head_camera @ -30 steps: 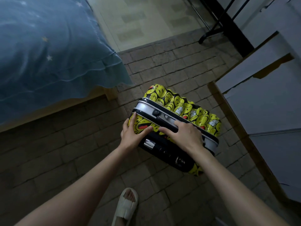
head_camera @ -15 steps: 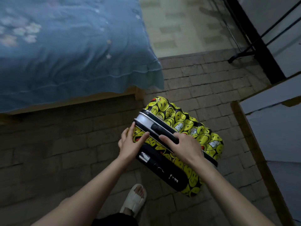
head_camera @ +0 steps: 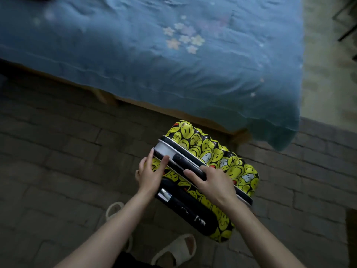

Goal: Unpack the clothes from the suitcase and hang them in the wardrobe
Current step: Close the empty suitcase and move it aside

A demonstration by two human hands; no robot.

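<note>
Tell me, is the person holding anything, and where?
The suitcase: the right hand grips its black top handle; the left hand rests flat at its left end.

A bed (head_camera: 108, 97) with a wooden frame fills the upper part of the view, draped in a blue bedspread (head_camera: 135, 55) bearing pale flower shapes. The floor (head_camera: 58, 161) is dark brick-patterned tile. Two light slippers (head_camera: 173, 250) stand near the bottom edge.

The right hand (head_camera: 214, 185) hides part of the suitcase (head_camera: 210, 151) side handle (head_camera: 185, 164)
</note>
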